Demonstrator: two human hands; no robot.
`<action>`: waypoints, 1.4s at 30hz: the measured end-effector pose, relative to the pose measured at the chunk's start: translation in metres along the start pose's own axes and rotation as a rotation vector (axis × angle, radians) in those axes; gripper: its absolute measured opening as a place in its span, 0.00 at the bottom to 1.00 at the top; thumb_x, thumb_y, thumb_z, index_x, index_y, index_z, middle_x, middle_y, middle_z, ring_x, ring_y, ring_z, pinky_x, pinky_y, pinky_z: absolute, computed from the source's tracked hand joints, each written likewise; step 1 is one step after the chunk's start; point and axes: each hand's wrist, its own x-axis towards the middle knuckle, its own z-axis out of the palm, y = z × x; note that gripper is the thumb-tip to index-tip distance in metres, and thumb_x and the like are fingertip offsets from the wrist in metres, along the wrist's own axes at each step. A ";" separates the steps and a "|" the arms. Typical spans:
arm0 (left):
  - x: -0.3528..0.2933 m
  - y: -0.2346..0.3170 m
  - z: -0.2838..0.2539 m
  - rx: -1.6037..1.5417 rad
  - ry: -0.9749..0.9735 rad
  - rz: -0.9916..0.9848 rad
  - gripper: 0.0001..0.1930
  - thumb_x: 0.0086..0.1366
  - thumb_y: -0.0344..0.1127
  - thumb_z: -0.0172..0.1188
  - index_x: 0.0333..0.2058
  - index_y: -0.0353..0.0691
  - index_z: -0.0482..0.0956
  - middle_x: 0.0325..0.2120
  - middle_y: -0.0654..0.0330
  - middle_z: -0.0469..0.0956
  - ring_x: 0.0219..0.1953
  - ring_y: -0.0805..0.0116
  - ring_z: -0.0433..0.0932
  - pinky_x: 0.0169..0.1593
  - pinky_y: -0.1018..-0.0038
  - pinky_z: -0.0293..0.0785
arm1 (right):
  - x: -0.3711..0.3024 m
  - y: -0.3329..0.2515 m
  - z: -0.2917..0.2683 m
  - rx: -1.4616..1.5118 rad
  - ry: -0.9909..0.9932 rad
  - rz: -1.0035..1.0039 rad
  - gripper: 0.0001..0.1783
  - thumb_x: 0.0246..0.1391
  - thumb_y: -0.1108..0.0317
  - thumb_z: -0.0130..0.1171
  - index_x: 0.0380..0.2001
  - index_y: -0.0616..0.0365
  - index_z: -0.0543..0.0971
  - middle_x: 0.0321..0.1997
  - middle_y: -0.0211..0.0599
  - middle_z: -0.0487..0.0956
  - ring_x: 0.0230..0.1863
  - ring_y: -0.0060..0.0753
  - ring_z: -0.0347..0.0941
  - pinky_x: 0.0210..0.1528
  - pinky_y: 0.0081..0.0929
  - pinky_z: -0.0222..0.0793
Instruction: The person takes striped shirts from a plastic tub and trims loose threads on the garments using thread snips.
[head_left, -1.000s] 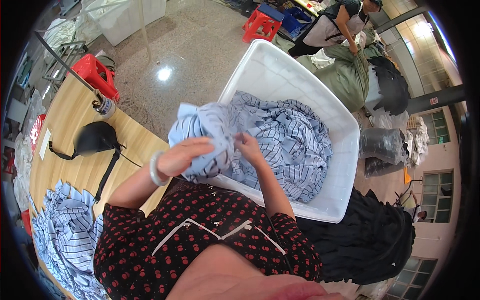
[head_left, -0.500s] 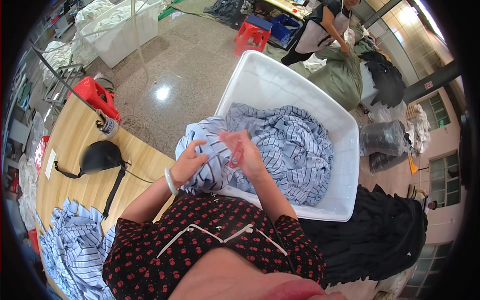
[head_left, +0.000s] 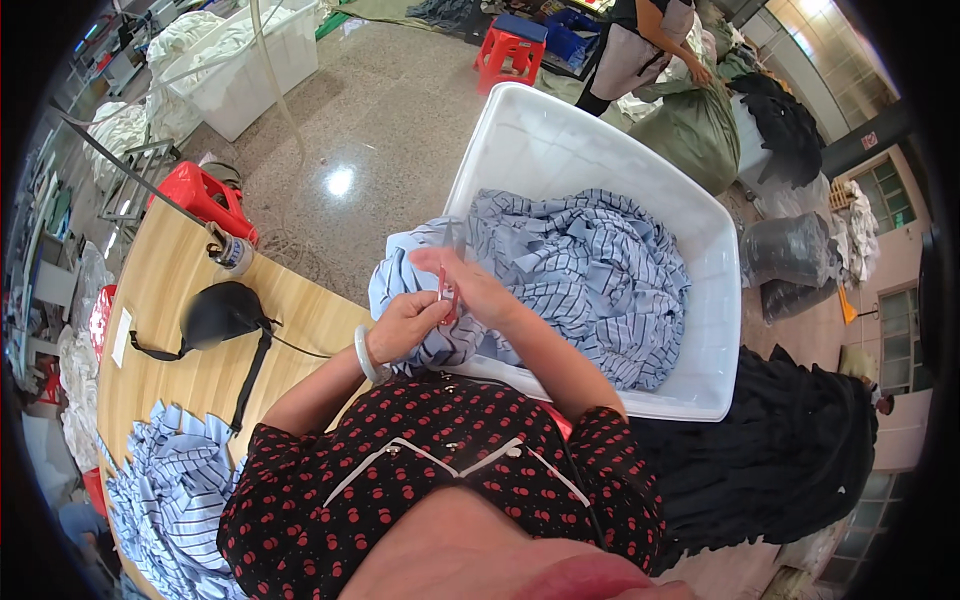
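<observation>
My right hand holds a pair of small red-handled thread snips, the metal blades pointing up and away from me. Close beside it, my left hand is closed, its fingertips at the red handle; what they pinch is too small to make out. Under both hands a bunched blue striped cloth hangs over the near left rim of a white plastic bin. Inside the bin lies a heap of the same blue striped cloth.
Left of me, a wooden table carries a black cap-like item with straps, a small container and blue striped cloth. Black cloth lies at right. Beyond the bin, a person handles a green sack near a red stool.
My left hand has moved in to meet the right, its fingers closing beside the snips. The snips now point more upright. The whole view has shifted slightly.
</observation>
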 end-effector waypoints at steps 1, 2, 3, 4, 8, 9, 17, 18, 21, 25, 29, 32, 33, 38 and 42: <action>0.000 -0.002 0.000 -0.012 0.023 -0.029 0.12 0.59 0.36 0.47 0.26 0.34 0.74 0.19 0.66 0.71 0.24 0.82 0.65 0.29 0.84 0.63 | -0.004 0.000 -0.006 -0.031 0.032 0.077 0.25 0.57 0.54 0.32 0.45 0.63 0.66 0.52 0.41 0.63 0.56 0.30 0.54 0.58 0.26 0.44; 0.000 -0.003 -0.002 0.060 0.027 -0.019 0.12 0.59 0.36 0.47 0.26 0.34 0.74 0.19 0.67 0.71 0.24 0.82 0.65 0.28 0.83 0.63 | -0.009 -0.006 -0.027 -0.300 -0.059 0.053 0.26 0.56 0.55 0.36 0.51 0.64 0.60 0.52 0.38 0.62 0.56 0.29 0.54 0.58 0.24 0.43; 0.003 -0.003 -0.003 0.134 0.018 -0.012 0.12 0.59 0.37 0.47 0.25 0.34 0.74 0.18 0.67 0.71 0.23 0.82 0.65 0.28 0.83 0.63 | -0.014 -0.007 -0.052 -0.424 0.051 -0.044 0.27 0.56 0.54 0.37 0.52 0.63 0.58 0.53 0.37 0.62 0.56 0.28 0.54 0.58 0.23 0.44; 0.002 0.000 -0.003 0.194 0.028 0.004 0.14 0.58 0.39 0.47 0.24 0.34 0.74 0.17 0.65 0.70 0.23 0.81 0.65 0.27 0.81 0.63 | -0.026 -0.028 -0.089 -0.579 0.052 -0.118 0.26 0.56 0.59 0.39 0.54 0.62 0.56 0.52 0.36 0.61 0.56 0.28 0.53 0.56 0.24 0.47; 0.000 -0.006 -0.007 0.259 0.036 0.038 0.15 0.58 0.39 0.46 0.23 0.32 0.73 0.15 0.62 0.69 0.22 0.79 0.66 0.27 0.80 0.63 | -0.075 -0.250 -0.106 -0.680 0.571 -0.374 0.15 0.51 0.61 0.44 0.39 0.58 0.71 0.40 0.31 0.73 0.48 0.27 0.63 0.50 0.25 0.56; 0.002 -0.011 -0.007 0.254 0.037 0.015 0.15 0.58 0.39 0.46 0.23 0.32 0.73 0.15 0.62 0.70 0.22 0.79 0.66 0.28 0.80 0.63 | -0.068 -0.236 -0.117 -0.656 0.559 -0.356 0.15 0.51 0.61 0.44 0.39 0.58 0.71 0.40 0.31 0.73 0.48 0.27 0.63 0.50 0.25 0.56; 0.009 -0.020 -0.003 0.143 0.011 -0.030 0.15 0.58 0.39 0.48 0.25 0.31 0.73 0.15 0.65 0.70 0.22 0.82 0.65 0.27 0.81 0.63 | -0.022 -0.210 -0.110 -0.586 0.427 -0.515 0.15 0.51 0.62 0.44 0.40 0.58 0.70 0.42 0.32 0.72 0.49 0.28 0.63 0.51 0.26 0.56; 0.010 -0.022 -0.002 0.117 0.005 -0.016 0.15 0.58 0.39 0.48 0.25 0.31 0.73 0.15 0.65 0.70 0.22 0.82 0.65 0.27 0.81 0.63 | -0.016 -0.207 -0.107 -0.579 0.413 -0.535 0.15 0.51 0.62 0.44 0.40 0.58 0.70 0.42 0.32 0.72 0.49 0.28 0.62 0.51 0.26 0.56; 0.010 -0.028 -0.003 0.079 -0.013 -0.031 0.15 0.58 0.39 0.48 0.23 0.31 0.73 0.15 0.65 0.71 0.22 0.83 0.65 0.27 0.81 0.63 | -0.006 -0.209 -0.101 -0.577 0.395 -0.625 0.15 0.51 0.62 0.44 0.40 0.58 0.70 0.42 0.33 0.71 0.49 0.29 0.62 0.51 0.27 0.55; 0.007 -0.033 -0.007 0.119 -0.038 -0.032 0.14 0.58 0.39 0.49 0.22 0.32 0.73 0.16 0.65 0.71 0.22 0.82 0.66 0.27 0.81 0.64 | -0.001 -0.217 -0.098 -0.578 0.418 -0.785 0.15 0.51 0.63 0.44 0.41 0.58 0.69 0.43 0.33 0.70 0.50 0.29 0.62 0.51 0.27 0.55; 0.004 -0.033 -0.003 0.131 -0.041 -0.083 0.15 0.58 0.39 0.48 0.23 0.32 0.74 0.16 0.64 0.73 0.23 0.82 0.67 0.27 0.80 0.65 | -0.009 -0.226 -0.099 -0.580 0.480 -0.966 0.15 0.52 0.63 0.44 0.41 0.58 0.69 0.44 0.34 0.70 0.50 0.30 0.61 0.52 0.28 0.54; 0.002 -0.034 0.001 0.159 -0.070 -0.079 0.14 0.58 0.38 0.48 0.23 0.33 0.73 0.16 0.67 0.72 0.23 0.84 0.66 0.28 0.83 0.64 | -0.019 -0.235 -0.099 -0.579 0.555 -1.137 0.16 0.52 0.63 0.44 0.42 0.58 0.69 0.44 0.34 0.69 0.50 0.30 0.61 0.52 0.28 0.54; 0.002 -0.036 0.002 0.167 -0.065 -0.082 0.13 0.58 0.37 0.48 0.23 0.33 0.73 0.17 0.67 0.71 0.23 0.84 0.66 0.29 0.83 0.64 | -0.023 -0.239 -0.101 -0.580 0.584 -1.197 0.16 0.52 0.63 0.44 0.42 0.58 0.69 0.45 0.34 0.69 0.51 0.31 0.61 0.52 0.28 0.54; 0.001 -0.028 0.004 0.095 -0.040 -0.072 0.12 0.58 0.37 0.49 0.24 0.34 0.74 0.18 0.65 0.71 0.24 0.81 0.67 0.29 0.81 0.65 | -0.046 -0.229 -0.099 -0.616 0.678 -1.329 0.16 0.52 0.64 0.44 0.42 0.58 0.68 0.46 0.35 0.68 0.51 0.31 0.60 0.53 0.28 0.54; 0.009 -0.026 0.004 0.084 -0.081 -0.079 0.12 0.59 0.35 0.47 0.23 0.33 0.73 0.18 0.66 0.71 0.24 0.82 0.66 0.28 0.82 0.64 | -0.077 -0.215 -0.095 -0.638 0.655 -1.269 0.16 0.52 0.64 0.44 0.43 0.58 0.68 0.46 0.35 0.68 0.51 0.32 0.60 0.53 0.29 0.53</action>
